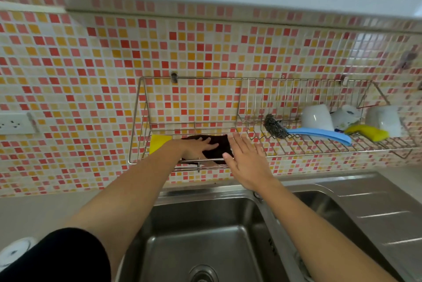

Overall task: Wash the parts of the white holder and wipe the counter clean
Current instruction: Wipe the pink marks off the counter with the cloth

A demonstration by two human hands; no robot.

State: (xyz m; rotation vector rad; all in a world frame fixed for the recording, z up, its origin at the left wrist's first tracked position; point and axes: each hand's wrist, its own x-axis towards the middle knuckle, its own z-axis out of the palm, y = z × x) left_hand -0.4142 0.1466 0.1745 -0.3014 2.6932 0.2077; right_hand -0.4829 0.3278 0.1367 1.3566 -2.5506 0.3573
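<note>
A dark brown cloth (220, 144) lies in the left part of the wire wall rack (137, 140). My left hand (196, 148) rests flat on the cloth with fingers spread, pressing it onto the rack. Just right of the cloth, my right hand (246, 163) hovers with fingers apart and holds nothing. A yellow sponge (158, 142) sits left of the cloth. A white round object (16, 251) shows at the bottom left on the counter (45, 208), partly hidden by my sleeve.
The rack's right part holds a steel scourer (275, 126), a blue brush (324, 135), a yellow sponge (367, 132) and three upturned white cups (316, 118). A double steel sink (205, 231) with a drainboard (383, 208) lies below. A wall socket (16, 123) is at left.
</note>
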